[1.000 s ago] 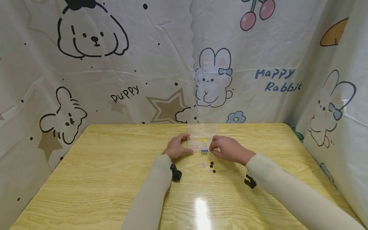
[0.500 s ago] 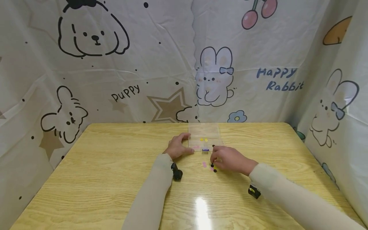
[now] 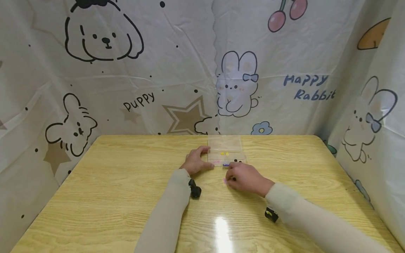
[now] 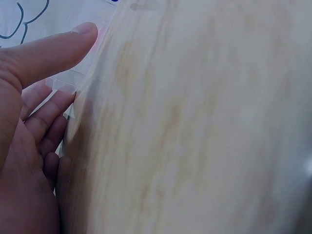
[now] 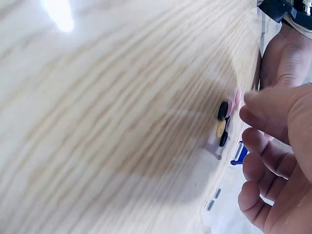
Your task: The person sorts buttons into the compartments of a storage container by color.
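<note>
A clear plastic box (image 3: 224,142) with its lid raised stands near the table's back edge. My left hand (image 3: 195,162) holds its left side, thumb at the front corner and fingers behind. In the box are small yellow buttons (image 3: 224,153), pink ones and black buttons (image 3: 238,161). A blue clasp (image 5: 239,153) shows on its front. My right hand (image 3: 245,178) is in front of the box, fingers loosely bent, with thumb and index tips right by a pink button (image 5: 238,97). Beside it lie a yellow button (image 5: 220,128) and black buttons (image 5: 223,110), partly hidden by this hand in the head view.
The wood-grain table (image 3: 126,196) ends at a printed curtain (image 3: 177,70) behind and at the sides. Small black cameras are strapped to both wrists, such as the left wrist camera (image 3: 195,189).
My right hand has come from the box's front right corner toward me, down over the loose buttons, then slightly left. Two black buttons now show in the box's right part. The left hand stays put.
</note>
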A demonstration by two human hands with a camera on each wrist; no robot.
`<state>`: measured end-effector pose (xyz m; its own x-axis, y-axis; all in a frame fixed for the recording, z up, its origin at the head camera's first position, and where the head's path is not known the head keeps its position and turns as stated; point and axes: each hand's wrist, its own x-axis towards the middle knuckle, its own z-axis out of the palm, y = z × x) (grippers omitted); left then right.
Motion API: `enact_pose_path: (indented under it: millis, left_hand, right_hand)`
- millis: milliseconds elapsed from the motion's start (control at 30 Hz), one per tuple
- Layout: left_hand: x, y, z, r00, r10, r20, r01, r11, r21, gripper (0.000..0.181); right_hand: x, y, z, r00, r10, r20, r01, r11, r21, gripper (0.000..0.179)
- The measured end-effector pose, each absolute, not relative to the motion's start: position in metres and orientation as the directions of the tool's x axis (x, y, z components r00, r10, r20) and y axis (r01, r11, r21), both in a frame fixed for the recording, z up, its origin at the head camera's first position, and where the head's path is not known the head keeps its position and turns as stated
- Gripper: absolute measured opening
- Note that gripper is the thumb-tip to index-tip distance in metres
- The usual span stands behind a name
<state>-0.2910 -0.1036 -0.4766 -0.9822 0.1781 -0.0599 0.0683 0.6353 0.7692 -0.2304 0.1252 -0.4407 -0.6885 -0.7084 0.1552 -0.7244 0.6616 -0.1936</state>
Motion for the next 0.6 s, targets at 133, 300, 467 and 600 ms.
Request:
enact_pose_path:
  millis: [133, 300, 467, 600]
  left_hand:
    - [-0.2923, -0.1036, -0.4781, -0.983, 0.175, -0.06, 0.066, 0.634, 0.77, 0.075]
    - [-0.2933, -0.103, -0.4779, -0.982, 0.182, -0.058, 0.072, 0.633, 0.771, 0.076]
    - [-0.2944, -0.1031, -0.4792, -0.982, 0.184, -0.048, 0.082, 0.635, 0.768, 0.076]
    - [-0.2947, -0.1038, -0.4811, -0.983, 0.176, -0.048, 0.077, 0.638, 0.766, 0.076]
  right_hand:
    - [-0.2311, 0.1209, -0.4436, -0.698, -0.702, 0.141, -0.716, 0.675, -0.179, 0.006]
    - [-0.2311, 0.1177, -0.4437, -0.704, -0.696, 0.14, -0.71, 0.685, -0.167, 0.005]
    - [-0.2306, 0.1164, -0.4441, -0.699, -0.697, 0.16, -0.715, 0.68, -0.164, 0.004]
    - [-0.23, 0.1158, -0.4447, -0.696, -0.699, 0.164, -0.718, 0.674, -0.172, 0.004]
